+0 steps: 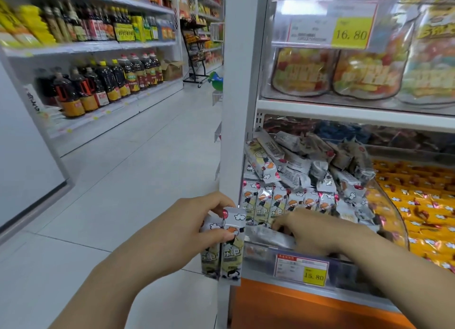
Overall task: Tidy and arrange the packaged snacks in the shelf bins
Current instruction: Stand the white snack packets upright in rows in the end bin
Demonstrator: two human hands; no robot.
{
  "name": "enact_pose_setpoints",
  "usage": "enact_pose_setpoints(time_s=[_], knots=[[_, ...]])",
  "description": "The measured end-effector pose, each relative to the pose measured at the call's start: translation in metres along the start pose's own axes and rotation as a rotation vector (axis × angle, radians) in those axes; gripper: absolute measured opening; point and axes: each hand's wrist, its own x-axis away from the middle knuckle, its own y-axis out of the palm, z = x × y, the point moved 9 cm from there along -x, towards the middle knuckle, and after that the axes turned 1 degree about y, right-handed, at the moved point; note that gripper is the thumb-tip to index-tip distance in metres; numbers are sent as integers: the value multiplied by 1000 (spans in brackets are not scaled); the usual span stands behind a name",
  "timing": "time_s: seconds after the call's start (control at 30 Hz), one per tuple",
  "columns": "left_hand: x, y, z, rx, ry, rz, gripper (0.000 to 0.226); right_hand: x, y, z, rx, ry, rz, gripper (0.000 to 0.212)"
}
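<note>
My left hand [187, 225] grips a small stack of white snack packets [225, 245] upright, just left of the white shelf post [236, 107]. My right hand [317, 232] reaches into the clear plastic bin [396, 220] and its fingers rest on a silver packet lying at the front; I cannot tell whether they close round it. A neat row of standing packets [285, 203] lines the bin's front. Behind them lies a loose heap of the same packets [307, 161].
The neighbouring bin on the right holds orange and yellow wrapped snacks [423, 195]. A price tag [301, 268] hangs on the bin's front. Above, bagged sweets [344, 72] stand behind a clear panel. An aisle with bottle shelves [98, 82] runs to the left.
</note>
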Motion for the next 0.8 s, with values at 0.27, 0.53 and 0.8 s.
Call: enact_pose_setpoints(time_s=[0.27, 0.53, 0.8], knots=[[6, -20, 21, 81, 53, 79, 36, 10, -19, -4, -80, -6, 53, 50], [17, -38, 69, 123, 230, 226, 28, 66, -68, 4, -127, 21, 317, 75], [3, -18, 111, -158, 329, 343, 29, 116, -69, 46, -303, 155, 554, 77]])
